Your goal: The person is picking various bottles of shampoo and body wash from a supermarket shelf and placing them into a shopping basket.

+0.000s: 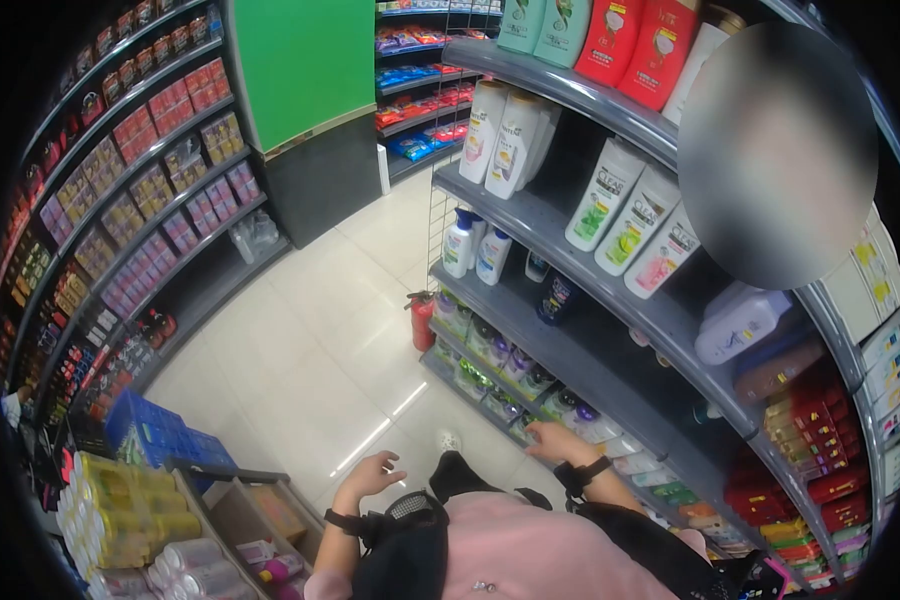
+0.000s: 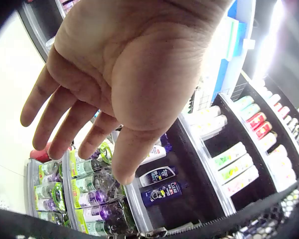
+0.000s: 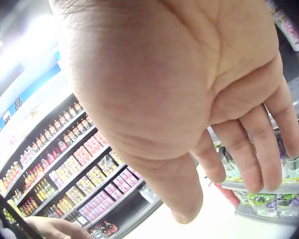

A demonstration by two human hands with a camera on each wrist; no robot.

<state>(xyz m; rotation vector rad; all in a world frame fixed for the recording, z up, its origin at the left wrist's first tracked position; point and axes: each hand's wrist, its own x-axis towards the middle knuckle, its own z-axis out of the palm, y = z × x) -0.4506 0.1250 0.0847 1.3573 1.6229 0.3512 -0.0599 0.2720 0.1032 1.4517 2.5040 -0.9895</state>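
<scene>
My left hand (image 1: 372, 474) hangs in the air over the aisle floor, with relaxed fingers and nothing in them. In the left wrist view its palm and spread fingers (image 2: 65, 119) show bare. The right hand (image 1: 558, 441) is beside the lower shelves of the shampoo rack, near several purple-capped bottles (image 1: 576, 408). Its palm is bare in the right wrist view, the fingers (image 3: 254, 149) loosely extended. Above, white Clear shampoo bottles (image 1: 606, 192) and white Pantene bottles (image 1: 510, 142) stand on a grey shelf. A lilac bottle (image 1: 740, 325) leans farther right on that rack.
A red fire extinguisher (image 1: 422, 320) stands at the rack's far end. Across the tiled aisle (image 1: 300, 290) runs a curved wall of shelves with boxed drinks (image 1: 140, 190). Yellow can packs (image 1: 120, 510), a blue crate (image 1: 160, 430) and a partitioned box (image 1: 235, 520) stand at lower left.
</scene>
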